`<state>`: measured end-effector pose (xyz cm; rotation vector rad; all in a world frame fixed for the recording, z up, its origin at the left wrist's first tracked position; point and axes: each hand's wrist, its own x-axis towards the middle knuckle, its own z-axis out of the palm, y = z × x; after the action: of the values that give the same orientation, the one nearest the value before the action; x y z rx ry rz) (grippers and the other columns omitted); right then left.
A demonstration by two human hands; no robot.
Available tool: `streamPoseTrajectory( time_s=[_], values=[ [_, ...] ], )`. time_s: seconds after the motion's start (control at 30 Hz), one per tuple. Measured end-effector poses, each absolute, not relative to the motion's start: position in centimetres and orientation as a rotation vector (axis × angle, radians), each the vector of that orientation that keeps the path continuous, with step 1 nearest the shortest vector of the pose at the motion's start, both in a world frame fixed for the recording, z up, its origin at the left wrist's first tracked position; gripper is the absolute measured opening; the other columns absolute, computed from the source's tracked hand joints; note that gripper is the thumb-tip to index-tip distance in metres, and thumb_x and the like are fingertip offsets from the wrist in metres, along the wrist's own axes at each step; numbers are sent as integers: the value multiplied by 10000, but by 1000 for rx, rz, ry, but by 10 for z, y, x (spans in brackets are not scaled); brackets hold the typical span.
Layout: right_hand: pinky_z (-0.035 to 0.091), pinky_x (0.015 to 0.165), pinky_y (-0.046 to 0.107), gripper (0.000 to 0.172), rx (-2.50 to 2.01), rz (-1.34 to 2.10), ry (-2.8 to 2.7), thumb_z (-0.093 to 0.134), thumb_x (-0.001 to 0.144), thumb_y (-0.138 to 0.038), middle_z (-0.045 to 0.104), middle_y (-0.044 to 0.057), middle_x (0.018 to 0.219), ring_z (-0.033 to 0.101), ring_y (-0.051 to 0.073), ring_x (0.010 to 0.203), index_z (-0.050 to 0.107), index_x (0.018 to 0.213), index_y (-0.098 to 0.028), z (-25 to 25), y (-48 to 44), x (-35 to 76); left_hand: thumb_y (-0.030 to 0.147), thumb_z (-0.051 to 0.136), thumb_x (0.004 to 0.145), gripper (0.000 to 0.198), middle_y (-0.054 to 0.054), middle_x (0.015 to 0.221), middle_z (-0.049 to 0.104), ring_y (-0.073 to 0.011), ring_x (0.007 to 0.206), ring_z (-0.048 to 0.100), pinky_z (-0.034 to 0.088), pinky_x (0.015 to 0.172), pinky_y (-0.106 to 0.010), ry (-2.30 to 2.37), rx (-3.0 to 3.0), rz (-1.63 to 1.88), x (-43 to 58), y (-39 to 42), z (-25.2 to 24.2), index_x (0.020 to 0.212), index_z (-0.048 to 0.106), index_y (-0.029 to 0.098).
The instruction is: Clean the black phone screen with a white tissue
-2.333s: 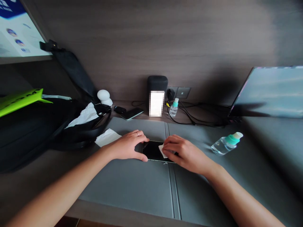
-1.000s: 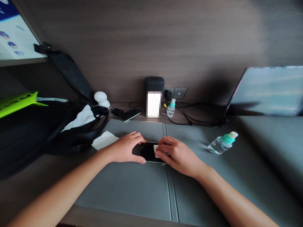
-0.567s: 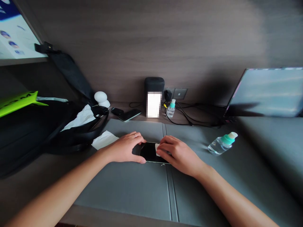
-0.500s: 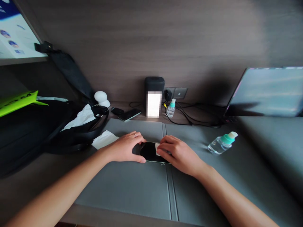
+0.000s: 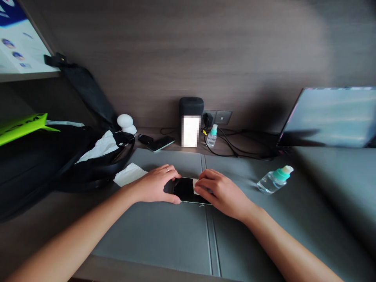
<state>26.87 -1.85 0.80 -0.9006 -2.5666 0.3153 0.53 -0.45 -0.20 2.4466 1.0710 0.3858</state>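
A dark-screened smartphone (image 5: 185,190) lies flat on the grey desk mat (image 5: 152,235). My left hand (image 5: 160,183) is closed around its left end, with the thumb on the near edge and the fingers on the far edge. Over the right part of the screen, my right hand (image 5: 220,192) presses a small white tissue (image 5: 195,187) against the glass with bent fingers; most of the tissue is hidden beneath them. Another white tissue (image 5: 129,174) lies behind my left wrist. To the right, a clear bottle with a teal collar (image 5: 273,181) rests on the mat.
A black bag (image 5: 44,160) fills the left side. Along the back stand a black speaker-like box (image 5: 190,105), a small spray bottle (image 5: 212,137) and cables (image 5: 232,147). A second phone (image 5: 161,143) lies near a white rounded object (image 5: 126,122). A laptop (image 5: 331,117) stands at right.
The view has shifted very slightly. Both hands, the smartphone and the tissue stay in nearly the same places.
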Motion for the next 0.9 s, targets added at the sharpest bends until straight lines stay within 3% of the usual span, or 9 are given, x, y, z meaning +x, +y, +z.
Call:
streamPoseTrajectory(
  time_s=[0.73, 0.9],
  values=[
    [478, 831, 328, 239, -848, 431, -2608, 466, 1007, -291, 606, 77, 1003, 585, 186, 916, 690, 1025, -210, 12, -24, 267, 501, 782, 712, 548, -45, 1072, 577, -264, 1017, 557, 473, 872, -385, 1080, 2467, 377, 6, -5, -1, 1125, 549, 226],
    [472, 794, 312, 257, -870, 381, -2615, 456, 1009, -274, 608, 71, 960, 585, 175, 867, 693, 946, -200, 12, -22, 268, 512, 767, 725, 542, -44, 1069, 576, -264, 1018, 557, 474, 865, -382, 1072, 2474, 365, 6, -5, 0, 1135, 548, 232]
  ],
)
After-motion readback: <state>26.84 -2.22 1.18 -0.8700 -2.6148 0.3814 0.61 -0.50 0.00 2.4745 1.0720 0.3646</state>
